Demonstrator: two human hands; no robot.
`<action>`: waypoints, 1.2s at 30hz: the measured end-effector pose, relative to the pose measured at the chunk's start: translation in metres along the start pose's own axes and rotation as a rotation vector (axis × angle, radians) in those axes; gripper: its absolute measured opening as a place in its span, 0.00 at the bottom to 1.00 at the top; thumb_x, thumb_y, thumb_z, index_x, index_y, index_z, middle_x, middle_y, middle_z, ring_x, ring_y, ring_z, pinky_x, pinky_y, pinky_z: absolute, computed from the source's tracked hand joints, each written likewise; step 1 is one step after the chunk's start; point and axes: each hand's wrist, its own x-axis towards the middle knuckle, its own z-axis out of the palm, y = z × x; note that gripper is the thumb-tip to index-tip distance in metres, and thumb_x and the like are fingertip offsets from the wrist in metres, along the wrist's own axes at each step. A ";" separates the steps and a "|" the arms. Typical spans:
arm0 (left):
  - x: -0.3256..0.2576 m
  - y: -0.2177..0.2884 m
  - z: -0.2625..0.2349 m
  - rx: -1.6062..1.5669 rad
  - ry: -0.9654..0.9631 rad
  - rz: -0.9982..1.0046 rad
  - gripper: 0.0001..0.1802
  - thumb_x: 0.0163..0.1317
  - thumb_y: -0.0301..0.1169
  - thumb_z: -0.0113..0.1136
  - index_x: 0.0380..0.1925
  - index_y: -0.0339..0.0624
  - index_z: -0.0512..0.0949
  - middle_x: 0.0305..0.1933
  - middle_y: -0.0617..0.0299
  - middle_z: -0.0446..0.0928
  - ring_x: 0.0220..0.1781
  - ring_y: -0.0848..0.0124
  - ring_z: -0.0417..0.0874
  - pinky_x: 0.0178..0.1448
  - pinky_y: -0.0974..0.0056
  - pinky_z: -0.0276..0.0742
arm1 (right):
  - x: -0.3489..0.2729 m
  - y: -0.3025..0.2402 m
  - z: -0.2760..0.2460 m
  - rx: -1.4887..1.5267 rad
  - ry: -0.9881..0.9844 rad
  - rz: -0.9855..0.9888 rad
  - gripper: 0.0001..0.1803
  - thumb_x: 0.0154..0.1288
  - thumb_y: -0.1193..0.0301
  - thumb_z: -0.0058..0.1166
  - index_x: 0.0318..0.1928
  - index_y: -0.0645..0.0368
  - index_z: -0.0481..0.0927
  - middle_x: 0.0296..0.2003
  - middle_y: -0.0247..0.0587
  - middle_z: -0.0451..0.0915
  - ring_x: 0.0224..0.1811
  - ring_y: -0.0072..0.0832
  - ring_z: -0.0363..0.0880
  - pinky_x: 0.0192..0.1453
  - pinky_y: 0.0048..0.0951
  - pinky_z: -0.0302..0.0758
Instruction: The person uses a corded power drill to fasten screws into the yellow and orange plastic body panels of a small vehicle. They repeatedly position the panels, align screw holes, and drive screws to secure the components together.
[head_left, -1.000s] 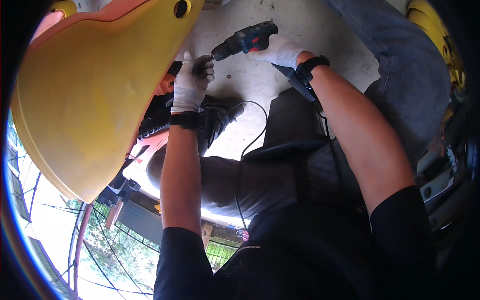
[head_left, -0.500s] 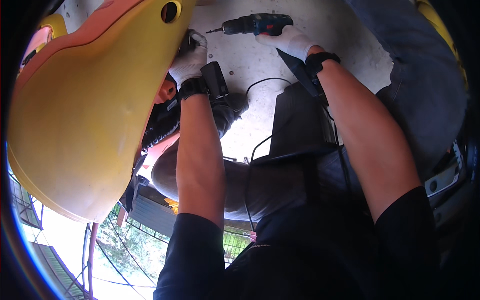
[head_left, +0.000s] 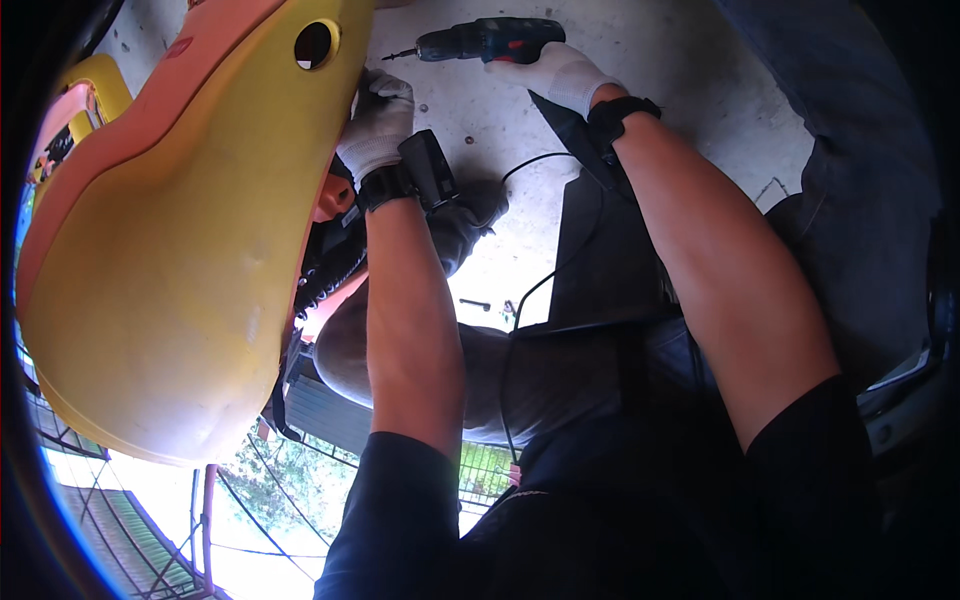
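My right hand (head_left: 562,78), in a white glove, grips a dark blue and black cordless drill (head_left: 490,42) by its handle. The drill lies level above the grey floor, and its thin bit points left toward my other hand. My left hand (head_left: 378,125), gloved too, is closed beside the right edge of a large yellow and orange plastic shell (head_left: 185,250). Its fingers curl inward near the drill's tip, and what they hold, if anything, is hidden. A round hole (head_left: 314,45) opens near the shell's top.
Concrete floor (head_left: 460,110) with a few small brown bits lies under my hands. Black straps and a box-shaped device (head_left: 428,168) sit at my left wrist. A black cable (head_left: 530,290) runs by my leg. Below left are metal bars (head_left: 208,520) and greenery.
The drill and my right hand have shifted slightly left and up in the picture. My left fingers have curled lower, and the yellow shell appears a little lower, partly through head movement.
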 end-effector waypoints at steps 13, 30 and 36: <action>-0.001 0.005 -0.008 0.032 -0.067 -0.031 0.24 0.53 0.47 0.55 0.38 0.36 0.73 0.30 0.59 0.69 0.29 0.69 0.71 0.35 0.64 0.72 | 0.015 -0.007 0.027 0.046 -0.042 -0.029 0.45 0.46 0.32 0.58 0.45 0.64 0.85 0.41 0.56 0.85 0.47 0.45 0.84 0.53 0.36 0.76; -0.004 0.003 -0.005 -0.028 -0.011 0.011 0.17 0.59 0.38 0.55 0.41 0.36 0.75 0.34 0.55 0.74 0.34 0.66 0.76 0.38 0.61 0.75 | 0.024 -0.009 0.042 0.116 -0.129 -0.054 0.45 0.45 0.32 0.58 0.46 0.63 0.85 0.43 0.57 0.84 0.48 0.46 0.83 0.53 0.36 0.76; -0.005 0.009 -0.013 -0.001 -0.006 0.015 0.18 0.61 0.39 0.55 0.43 0.35 0.75 0.36 0.55 0.75 0.37 0.65 0.77 0.40 0.62 0.76 | 0.034 0.001 0.055 0.128 -0.078 -0.162 0.47 0.49 0.30 0.56 0.36 0.72 0.84 0.27 0.52 0.82 0.33 0.42 0.81 0.43 0.36 0.75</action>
